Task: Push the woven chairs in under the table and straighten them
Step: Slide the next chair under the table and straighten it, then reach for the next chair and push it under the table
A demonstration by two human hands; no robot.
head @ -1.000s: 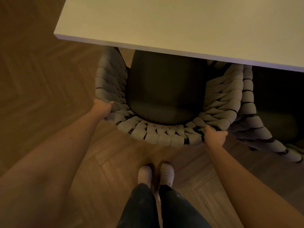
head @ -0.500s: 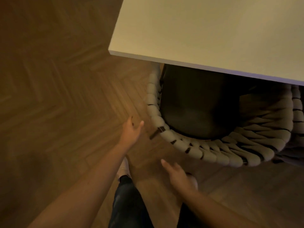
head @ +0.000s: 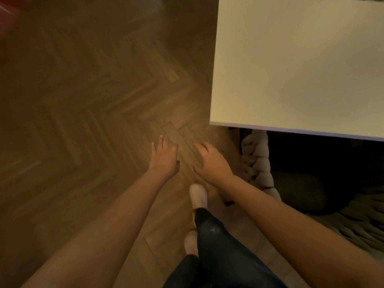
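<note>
Both hands held out over bare floor, nothing in either. Left hand (head: 164, 161) palm down, fingers (head: 160, 140) spread loose and open, pointing away. Right hand (head: 214, 163) just beside it, apart, fingers (head: 200, 147) relaxed and slightly curled, open as well, touching nothing.

Beneath the fingers: herringbone parquet floor (head: 93, 104), narrow warm-brown wooden blocks in a zigzag, matte and dimly lit.

To the right of the right fingers, near but apart: woven chair (head: 257, 159), its rim a thick braid of plump pale-grey cord, rounded and puffy, curving down and off to the right. Inside the braid, a dark smooth seat (head: 301, 192), mostly lost in shadow. Chair front tucked under the worktop (head: 291, 65), rear of the braided rim standing clear of its edge.

Worktop beyond and right of the fingers: flat, smooth, cream-white slab with a sharp square corner and a thin pale edge.

Nearer than the fingers, below the wrists: white perforated clog (head: 198, 194) on the forward foot, dark trouser leg (head: 216, 242) above it, a second pale shoe (head: 191, 243) partly hidden behind.
</note>
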